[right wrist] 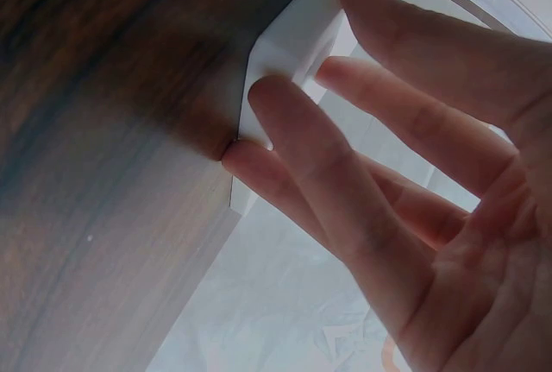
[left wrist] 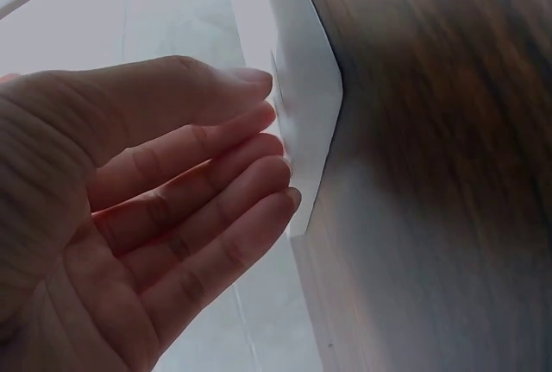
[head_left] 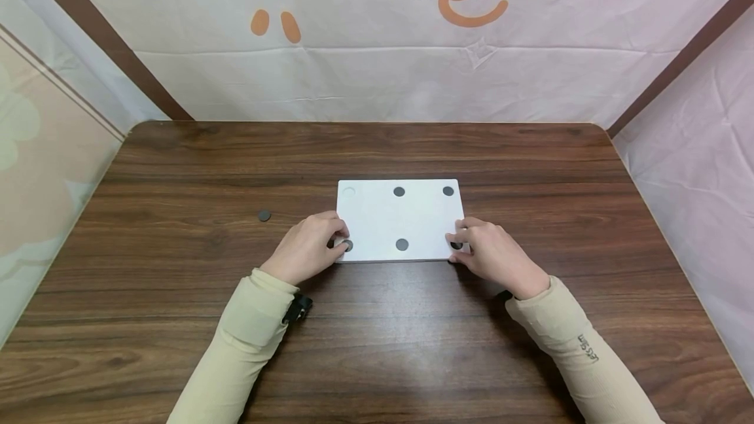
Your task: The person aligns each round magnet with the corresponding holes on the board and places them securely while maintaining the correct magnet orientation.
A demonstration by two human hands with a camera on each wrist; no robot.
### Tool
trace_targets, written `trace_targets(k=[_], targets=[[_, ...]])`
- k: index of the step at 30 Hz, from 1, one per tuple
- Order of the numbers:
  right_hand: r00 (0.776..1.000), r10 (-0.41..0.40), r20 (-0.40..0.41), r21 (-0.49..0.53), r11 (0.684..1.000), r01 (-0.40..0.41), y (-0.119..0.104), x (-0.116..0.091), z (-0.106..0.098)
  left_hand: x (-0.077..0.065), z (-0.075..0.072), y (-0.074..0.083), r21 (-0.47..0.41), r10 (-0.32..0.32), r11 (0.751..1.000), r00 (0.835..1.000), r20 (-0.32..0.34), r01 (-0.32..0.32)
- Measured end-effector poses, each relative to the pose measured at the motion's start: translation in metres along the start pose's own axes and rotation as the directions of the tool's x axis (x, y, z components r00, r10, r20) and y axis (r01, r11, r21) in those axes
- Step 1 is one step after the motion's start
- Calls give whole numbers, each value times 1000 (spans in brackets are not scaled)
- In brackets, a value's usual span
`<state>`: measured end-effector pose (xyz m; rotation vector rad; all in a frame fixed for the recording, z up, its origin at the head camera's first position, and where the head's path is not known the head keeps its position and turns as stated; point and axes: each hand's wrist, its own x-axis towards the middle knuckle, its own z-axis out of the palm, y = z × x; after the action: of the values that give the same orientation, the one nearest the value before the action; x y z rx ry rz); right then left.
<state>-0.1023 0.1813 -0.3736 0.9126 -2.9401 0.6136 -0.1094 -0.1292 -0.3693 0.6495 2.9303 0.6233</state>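
A white rectangular board (head_left: 377,214) lies on the table, and dark round discs sit in several spots on it. At its far left corner is a pale round recess (head_left: 349,192). My left hand (head_left: 312,246) is at the near left corner, thumb and fingertips beside a dark disc (head_left: 348,246). At the near right corner my right hand (head_left: 491,250) has its fingers spread around another disc (head_left: 456,245), partly hidden by them. In the right wrist view, fingertips touch the board's edge (right wrist: 280,53). The left wrist view shows loosely bent fingers near the board's side (left wrist: 310,78).
One loose dark disc (head_left: 264,215) lies on the wooden table (head_left: 400,345), left of the board. Printed cloth (head_left: 377,84) hangs behind the table's far edge, with more cloth at both sides.
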Motion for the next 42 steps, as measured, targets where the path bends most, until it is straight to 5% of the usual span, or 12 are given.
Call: trace_targets(k=[29, 42], targets=[[1000, -2, 1, 7, 1000, 2, 1, 0, 0, -7, -14, -44, 34, -193, 979, 971, -138, 200], [1000, 10, 6, 7, 1000, -10, 2, 0, 0, -14, -26, -61, 19, -253, 966, 961, -109, 256]])
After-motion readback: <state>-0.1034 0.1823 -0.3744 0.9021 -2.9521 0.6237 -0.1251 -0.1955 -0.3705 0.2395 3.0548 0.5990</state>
